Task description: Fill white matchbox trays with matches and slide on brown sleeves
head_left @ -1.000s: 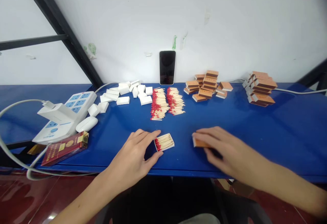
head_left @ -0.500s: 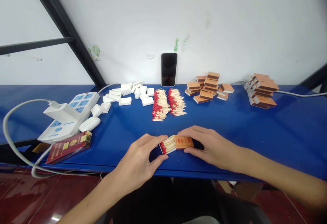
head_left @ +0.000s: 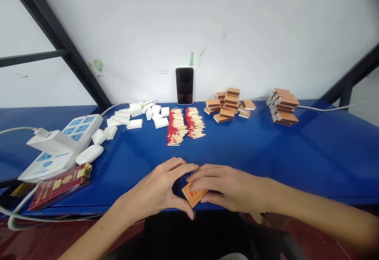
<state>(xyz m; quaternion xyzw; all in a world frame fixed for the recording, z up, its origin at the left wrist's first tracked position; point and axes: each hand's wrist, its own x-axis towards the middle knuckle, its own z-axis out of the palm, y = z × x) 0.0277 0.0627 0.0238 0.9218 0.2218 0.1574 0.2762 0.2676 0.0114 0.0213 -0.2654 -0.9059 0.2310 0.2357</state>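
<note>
A matchbox (head_left: 194,196) with an orange cover and red lettering sits at the table's front edge, its tray no longer showing. My right hand (head_left: 225,183) grips it from the right, fingers over the top and thumb on the near side. Around the box's left side curves my left hand (head_left: 166,187), thumb and forefinger spread apart, its fingertips close to those of the right hand. Two piles of red-headed matches, a left one (head_left: 177,127) and a right one (head_left: 194,123), lie beyond the hands.
White matchbox trays (head_left: 134,123) are scattered at back left. Orange matchboxes form a loose heap (head_left: 229,106) and a stack (head_left: 284,108) toward the right. A phone (head_left: 184,86) leans on the wall. A power strip (head_left: 63,149), white case (head_left: 89,154) and red packet (head_left: 60,185) lie left.
The matchbox tray, half out and full of matches before, has gone inside the cover. My left fingers have come off the tray, and the box is turned and nearer me. The view has shifted.
</note>
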